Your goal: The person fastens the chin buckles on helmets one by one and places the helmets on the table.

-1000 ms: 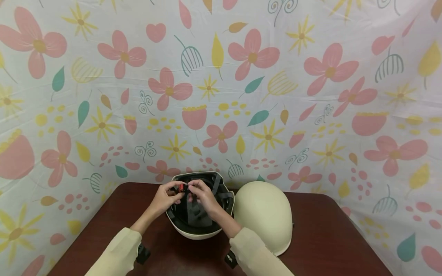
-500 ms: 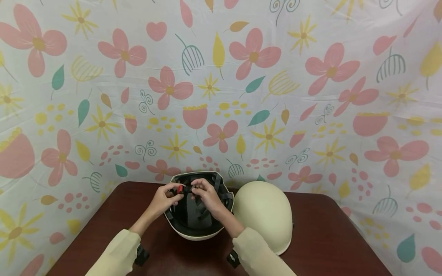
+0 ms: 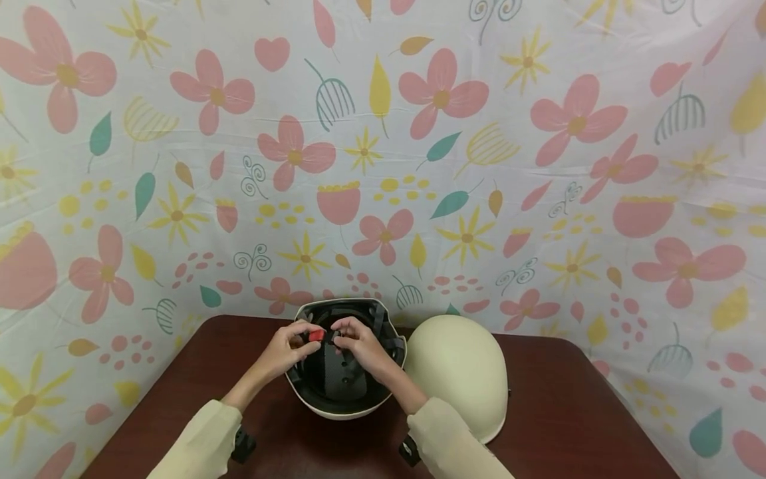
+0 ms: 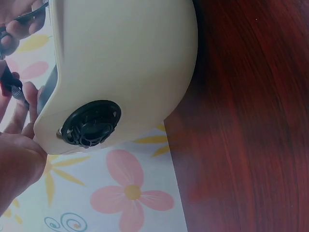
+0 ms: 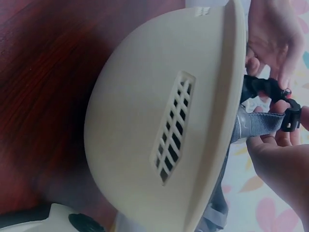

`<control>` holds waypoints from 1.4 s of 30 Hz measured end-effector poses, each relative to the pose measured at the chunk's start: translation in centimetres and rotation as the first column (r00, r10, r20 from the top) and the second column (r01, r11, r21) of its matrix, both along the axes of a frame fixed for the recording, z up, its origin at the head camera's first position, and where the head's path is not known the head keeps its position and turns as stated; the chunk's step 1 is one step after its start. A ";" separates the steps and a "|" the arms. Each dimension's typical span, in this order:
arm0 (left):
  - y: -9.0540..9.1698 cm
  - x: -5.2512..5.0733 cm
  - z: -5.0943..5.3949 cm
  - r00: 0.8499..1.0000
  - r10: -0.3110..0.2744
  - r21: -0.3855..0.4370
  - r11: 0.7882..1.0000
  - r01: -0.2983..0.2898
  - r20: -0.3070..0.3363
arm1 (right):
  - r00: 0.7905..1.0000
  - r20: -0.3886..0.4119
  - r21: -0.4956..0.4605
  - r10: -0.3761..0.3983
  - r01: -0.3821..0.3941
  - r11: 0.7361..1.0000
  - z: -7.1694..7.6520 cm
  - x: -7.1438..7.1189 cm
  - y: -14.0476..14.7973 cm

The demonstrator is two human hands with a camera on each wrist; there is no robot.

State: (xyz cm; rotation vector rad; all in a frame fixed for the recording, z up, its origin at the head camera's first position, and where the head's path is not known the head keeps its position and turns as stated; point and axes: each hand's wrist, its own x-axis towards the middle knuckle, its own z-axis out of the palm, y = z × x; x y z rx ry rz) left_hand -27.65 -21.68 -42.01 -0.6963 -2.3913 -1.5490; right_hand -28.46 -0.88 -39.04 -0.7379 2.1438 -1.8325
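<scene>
An upturned cream helmet (image 3: 341,410) shows its black lining in the head view. Above its opening, my left hand (image 3: 281,349) pinches a red buckle piece (image 3: 316,336) between thumb and fingers. Close on its right, my right hand (image 3: 366,347) pinches a small black buckle piece (image 3: 336,338). In the right wrist view, that black buckle (image 5: 291,117) sits on a grey chin strap (image 5: 264,123) coming from the helmet's rim. A small gap parts the two pieces in the head view. The left wrist view shows a round black fitting (image 4: 91,123) on the shell; the red piece is mostly hidden there.
A second cream helmet (image 3: 457,372) lies dome up, just right of the first. Both stand on a dark reddish-brown table (image 3: 574,399). Behind its far edge hangs a flower-printed cloth (image 3: 383,166).
My hands were nearly together at the buckle and are now slightly apart. The red piece has turned and shows more of its face. Both helmets stay in about the same place.
</scene>
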 end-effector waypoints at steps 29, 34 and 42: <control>-0.8 -0.4 -0.6 0.996 -0.085 -0.049 0.995 0.086 0.037 | 0.995 -0.096 0.118 0.021 -0.009 0.993 -1.2 -0.3 -0.9; -0.7 -0.4 -0.4 0.995 -0.094 -0.059 0.994 0.095 0.026 | 0.996 -0.086 0.113 0.009 0.001 0.994 -1.1 -0.2 -0.6; -0.3 -0.2 -0.3 0.996 -0.084 -0.050 0.995 0.085 0.023 | 0.998 -0.059 0.105 -0.020 0.026 0.994 -1.3 0.3 -0.1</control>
